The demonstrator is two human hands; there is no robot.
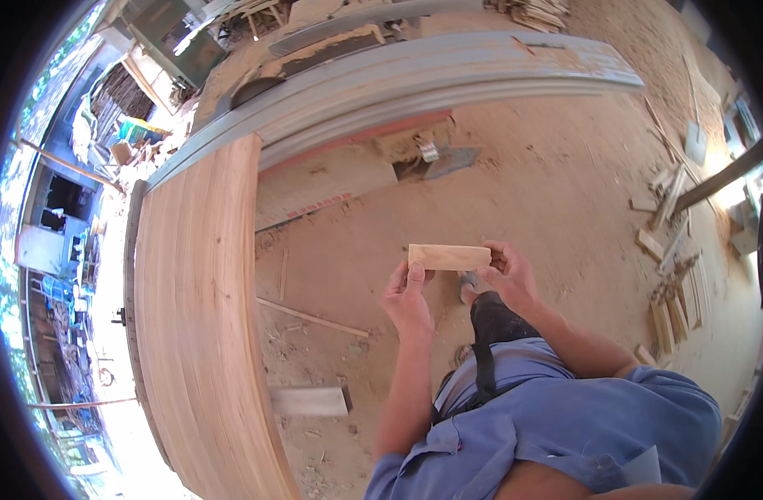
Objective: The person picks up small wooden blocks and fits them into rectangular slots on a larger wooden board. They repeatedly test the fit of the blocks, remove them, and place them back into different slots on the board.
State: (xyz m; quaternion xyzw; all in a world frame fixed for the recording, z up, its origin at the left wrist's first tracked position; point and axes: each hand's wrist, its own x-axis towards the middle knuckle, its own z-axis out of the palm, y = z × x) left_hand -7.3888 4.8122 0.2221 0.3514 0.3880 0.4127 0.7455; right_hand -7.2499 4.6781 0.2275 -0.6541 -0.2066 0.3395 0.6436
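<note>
Block of pale wood [449, 257], short and straight-edged, held up in the air between the two hands, long side running left to right. Left hand [411, 300]: fingers closed on the block's left end, thumb against its lower edge. Right hand [513, 282]: fingers pinching the right end. Both grips firm to the eye; the far-side contact is hidden.

Just below the fingers, a foot [467, 289] on the dusty brown floor [556, 196]. Nearer the body, dark legwear [500, 318] and a blue shirt [565, 417].

Left of the fingers, well apart: broad wooden panel [198, 325], grain lengthwise. Between panel and fingers, a thin stick [315, 317] lies on the floor; lower down, a pale board [309, 401] juts from beside the panel's edge.

Beyond the fingers, a long grey metal worktop [456, 71], dusted brown in places, a dark curved disc [252, 90] by its far edge. Right of the fingers, well off: scattered wood offcuts [665, 321], a slanting dark post [719, 185], a shovel [695, 143] past it.
</note>
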